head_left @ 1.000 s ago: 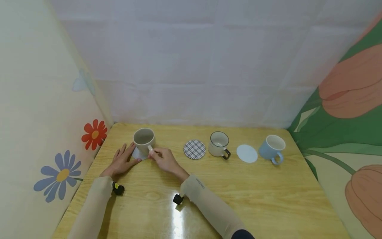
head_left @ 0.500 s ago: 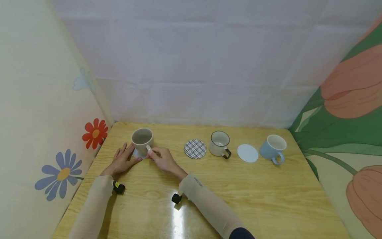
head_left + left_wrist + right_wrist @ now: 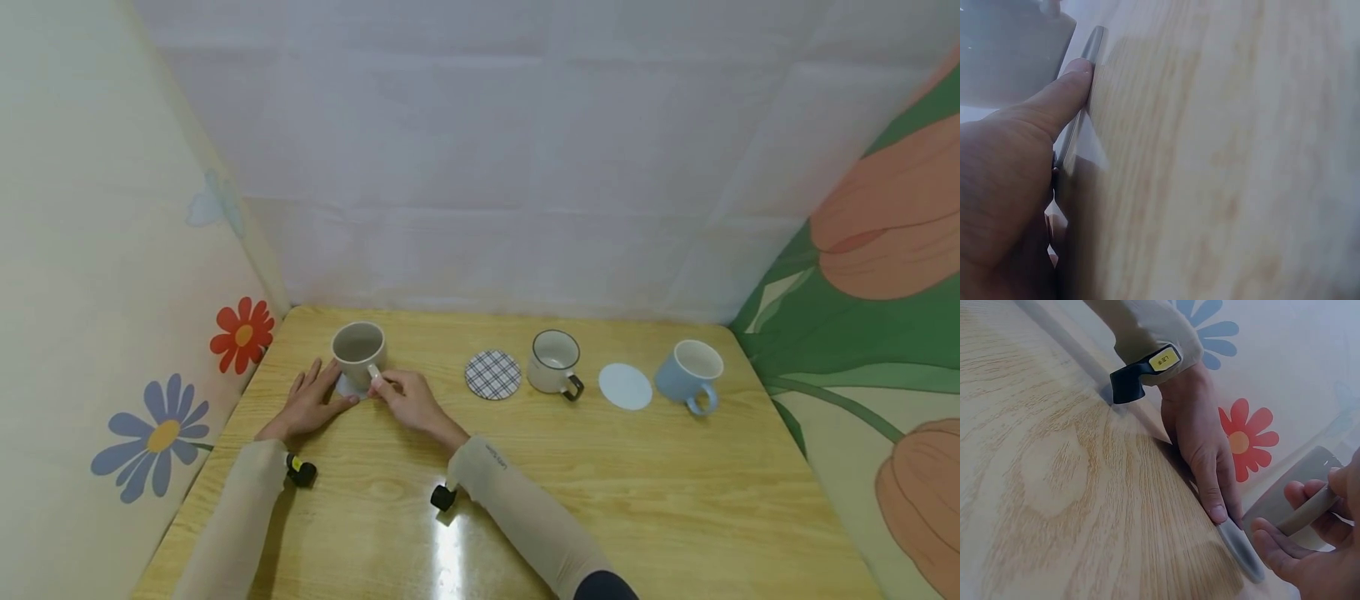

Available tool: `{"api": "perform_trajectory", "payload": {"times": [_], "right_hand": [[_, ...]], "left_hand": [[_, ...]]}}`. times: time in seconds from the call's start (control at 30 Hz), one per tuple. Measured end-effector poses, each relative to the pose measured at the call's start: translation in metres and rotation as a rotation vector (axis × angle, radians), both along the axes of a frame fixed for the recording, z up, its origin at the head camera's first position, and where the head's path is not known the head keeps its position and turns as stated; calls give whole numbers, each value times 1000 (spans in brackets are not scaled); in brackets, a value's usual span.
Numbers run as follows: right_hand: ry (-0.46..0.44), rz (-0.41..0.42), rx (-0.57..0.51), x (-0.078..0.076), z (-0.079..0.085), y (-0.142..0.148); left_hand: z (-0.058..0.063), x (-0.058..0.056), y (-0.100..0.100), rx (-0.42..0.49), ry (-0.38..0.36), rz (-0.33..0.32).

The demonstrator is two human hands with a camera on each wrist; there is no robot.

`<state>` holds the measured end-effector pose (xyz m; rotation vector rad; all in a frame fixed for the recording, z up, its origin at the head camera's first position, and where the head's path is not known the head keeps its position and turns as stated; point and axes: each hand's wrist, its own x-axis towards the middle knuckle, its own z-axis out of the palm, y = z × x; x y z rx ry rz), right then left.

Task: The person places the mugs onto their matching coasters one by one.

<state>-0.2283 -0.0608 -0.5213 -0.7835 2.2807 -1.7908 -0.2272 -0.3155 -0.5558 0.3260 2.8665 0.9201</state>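
Observation:
A grey-beige mug (image 3: 356, 346) stands upright over a pale round coaster (image 3: 349, 387) at the table's back left. Its handle (image 3: 1307, 511) is pinched between the thumb and fingers of my right hand (image 3: 412, 402). My left hand (image 3: 306, 407) rests beside the coaster, its fingers extended and spread. The left thumb (image 3: 1066, 94) lies against the coaster's rim in the left wrist view. The mug's base covers most of the coaster.
Rightward along the table (image 3: 675, 492) lie a plaid coaster (image 3: 492, 375), a cream mug (image 3: 553, 362) with a black handle, a plain white coaster (image 3: 626, 386) and a blue mug (image 3: 686, 375). A flowered wall (image 3: 172, 250) borders the left side.
Over the first half second the mug shifted slightly left over the coaster, with my right hand on its handle. Since then both hands have stayed nearly still.

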Motion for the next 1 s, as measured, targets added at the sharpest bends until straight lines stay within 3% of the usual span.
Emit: {"api": "perform_trajectory", "payload": {"times": [0.43, 0.67, 1.0], "right_hand": [[4, -1, 12, -1, -2, -5], [-3, 12, 4, -1, -5, -6], [43, 33, -3, -2, -7, -9]], "left_hand": [[-5, 2, -2, 67, 39, -10], [-15, -3, -6, 38, 26, -7], [-13, -1, -5, 22, 15, 6]]}}
